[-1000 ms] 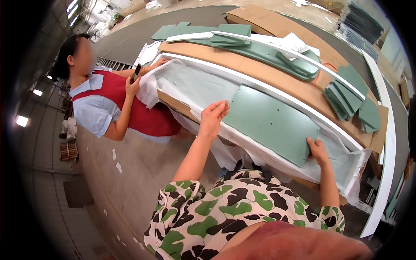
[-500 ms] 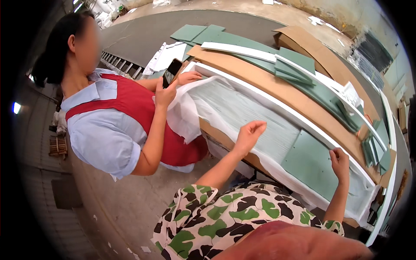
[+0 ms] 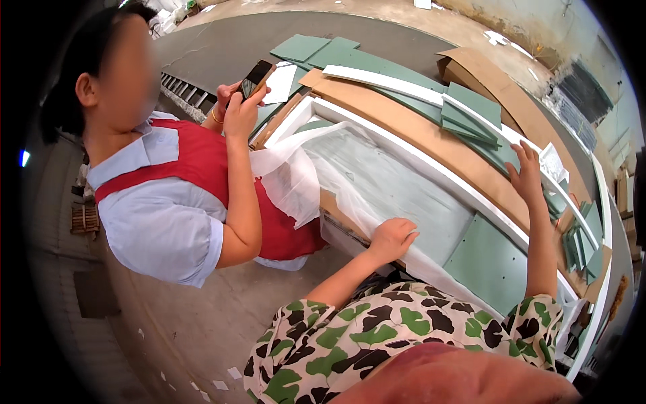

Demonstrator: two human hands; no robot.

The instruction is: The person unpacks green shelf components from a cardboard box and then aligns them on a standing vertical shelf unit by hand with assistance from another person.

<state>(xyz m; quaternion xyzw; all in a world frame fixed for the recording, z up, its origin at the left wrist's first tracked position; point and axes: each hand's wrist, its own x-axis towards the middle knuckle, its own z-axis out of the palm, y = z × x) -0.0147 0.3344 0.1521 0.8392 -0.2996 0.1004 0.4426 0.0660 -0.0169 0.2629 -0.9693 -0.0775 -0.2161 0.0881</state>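
Co-worker in red apron and pale blue shirt (image 3: 168,202) at left, dark phone (image 3: 256,79) held up, brown cardboard sheet (image 3: 417,128), stacked green panels (image 3: 471,114), flattened carton (image 3: 484,71), grey concrete floor (image 3: 202,323).

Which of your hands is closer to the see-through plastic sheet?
Left. The left hand rests on the edge of the plastic sheet at the near side of the green panel. The right hand is farther off, on the far white rail.

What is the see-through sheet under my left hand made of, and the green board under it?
The sheet looks like thin plastic film: milky, wrinkled, draping in soft folds where the left hand presses it. The green board looks like a rigid, matte painted or laminated panel, perhaps wood fibre: flat, with small drilled holes.
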